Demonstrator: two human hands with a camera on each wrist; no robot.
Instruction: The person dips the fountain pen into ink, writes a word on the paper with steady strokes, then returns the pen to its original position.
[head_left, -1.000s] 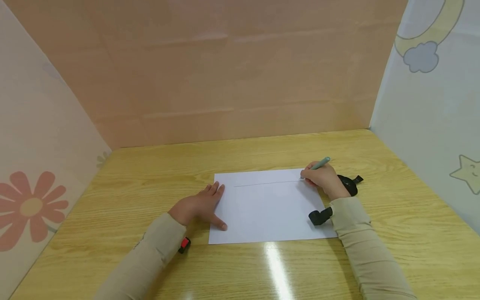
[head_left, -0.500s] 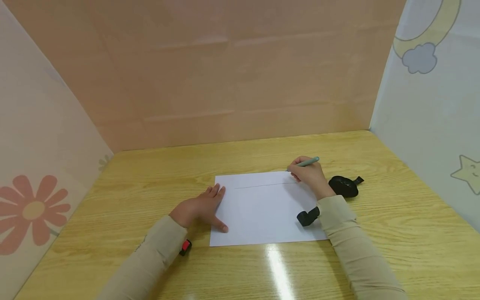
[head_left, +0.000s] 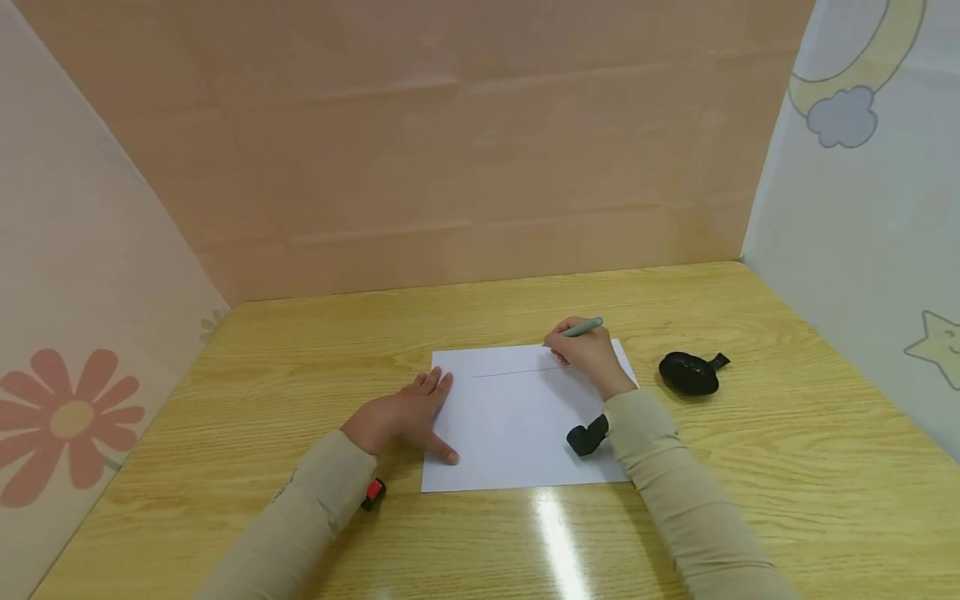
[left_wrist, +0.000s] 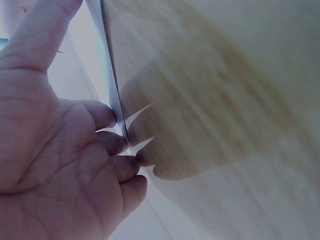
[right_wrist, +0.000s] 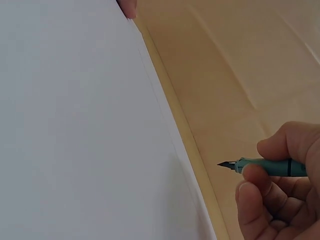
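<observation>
A white sheet of paper (head_left: 510, 437) lies on the wooden table, with one long thin dark line (head_left: 517, 372) across its upper part. Spread over the sheet's left edge, my left hand (head_left: 408, 417) rests with fingers extended; the left wrist view shows its palm (left_wrist: 55, 155) and fingertips along the paper edge. My right hand (head_left: 596, 354) pinches a green fountain pen (head_left: 583, 327) between thumb and fingers near the sheet's top edge. In the right wrist view the pen's bare nib (right_wrist: 227, 164) points left and appears raised off the paper.
A black oval object with a short tail (head_left: 688, 373) lies right of the paper. A black device (head_left: 587, 436) sits at my right wrist, and a red-and-black one (head_left: 373, 493) at my left. Printed walls (head_left: 465, 150) bound the table behind and at both sides.
My right hand has lifted the pen from the line's right end and moved left along the paper's top edge. The black oval object is now fully uncovered. My left hand stays put.
</observation>
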